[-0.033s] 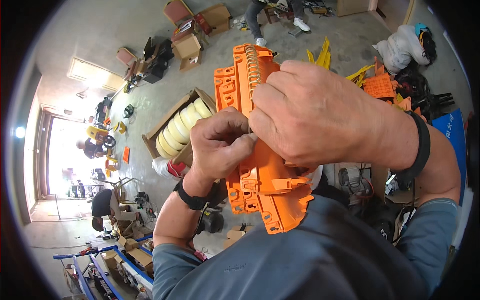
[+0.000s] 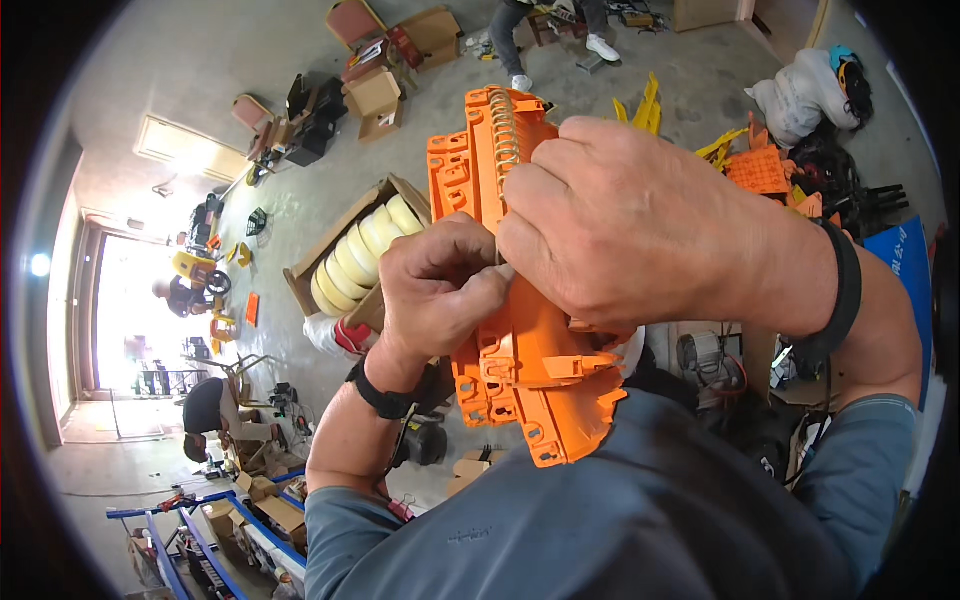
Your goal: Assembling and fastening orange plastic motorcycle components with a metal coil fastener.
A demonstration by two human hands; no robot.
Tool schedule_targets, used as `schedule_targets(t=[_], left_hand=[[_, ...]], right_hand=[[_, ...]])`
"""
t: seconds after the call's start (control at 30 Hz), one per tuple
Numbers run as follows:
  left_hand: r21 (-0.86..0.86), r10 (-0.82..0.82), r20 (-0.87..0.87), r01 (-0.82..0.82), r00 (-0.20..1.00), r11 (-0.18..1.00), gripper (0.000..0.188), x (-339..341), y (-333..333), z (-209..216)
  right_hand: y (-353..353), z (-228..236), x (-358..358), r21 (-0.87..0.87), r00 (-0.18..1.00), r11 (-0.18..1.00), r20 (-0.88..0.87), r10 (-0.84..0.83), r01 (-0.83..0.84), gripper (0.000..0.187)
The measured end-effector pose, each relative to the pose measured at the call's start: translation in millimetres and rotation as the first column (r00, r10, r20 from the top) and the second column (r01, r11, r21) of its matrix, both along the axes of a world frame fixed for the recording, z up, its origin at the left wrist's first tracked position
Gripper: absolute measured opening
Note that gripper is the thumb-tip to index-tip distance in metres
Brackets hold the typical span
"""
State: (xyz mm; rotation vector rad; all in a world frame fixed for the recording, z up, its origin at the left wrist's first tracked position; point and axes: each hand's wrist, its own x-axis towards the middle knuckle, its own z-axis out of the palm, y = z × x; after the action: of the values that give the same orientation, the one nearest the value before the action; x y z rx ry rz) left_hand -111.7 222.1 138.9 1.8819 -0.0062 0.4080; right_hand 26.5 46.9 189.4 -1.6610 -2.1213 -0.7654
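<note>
An orange plastic housing with ribs, clips and slots along its edges stands lengthwise in front of my chest. A brass-coloured coil spring lies along its upper part, its lower end running under my right hand. That hand is closed, the curled fingers gripping around the spring's lower end. My left hand is closed too, thumb and forefinger pinched together against the middle of the housing, right beside the right fingers. Whatever sits in the left pinch is hidden. What supports the housing cannot be seen.
At left, a cardboard box holds cream-coloured rolls. Blue-framed racks stand at lower left, with a bent-over person nearby. Another person's legs show at the top. Orange crate-like parts and white sacks lie at right.
</note>
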Motion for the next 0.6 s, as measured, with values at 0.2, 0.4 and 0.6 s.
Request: schedule_targets(t=[0.2, 0.4, 0.6], left_hand=[[0.023, -0.017, 0.025, 0.016, 1.0, 1.0, 0.007, -1, -2, 1], [-0.001, -0.008, 0.044, 0.008, 0.999, 1.0, 0.007, -1, -2, -1], [0.08, -0.018, 0.092, 0.01, 0.996, 0.997, 0.006, -1, 0, -2]], right_hand=[[0, 5, 0, -0.023, 1.0, 1.0, 0.007, 0.017, -0.017, 0.015], [-2, -2, 9, -0.104, 1.0, 0.994, 0.0, -0.014, 0.014, 0.015], [-5, -32, 18, -0.047, 0.916, 0.999, -0.398, -0.038, 0.021, 0.012]])
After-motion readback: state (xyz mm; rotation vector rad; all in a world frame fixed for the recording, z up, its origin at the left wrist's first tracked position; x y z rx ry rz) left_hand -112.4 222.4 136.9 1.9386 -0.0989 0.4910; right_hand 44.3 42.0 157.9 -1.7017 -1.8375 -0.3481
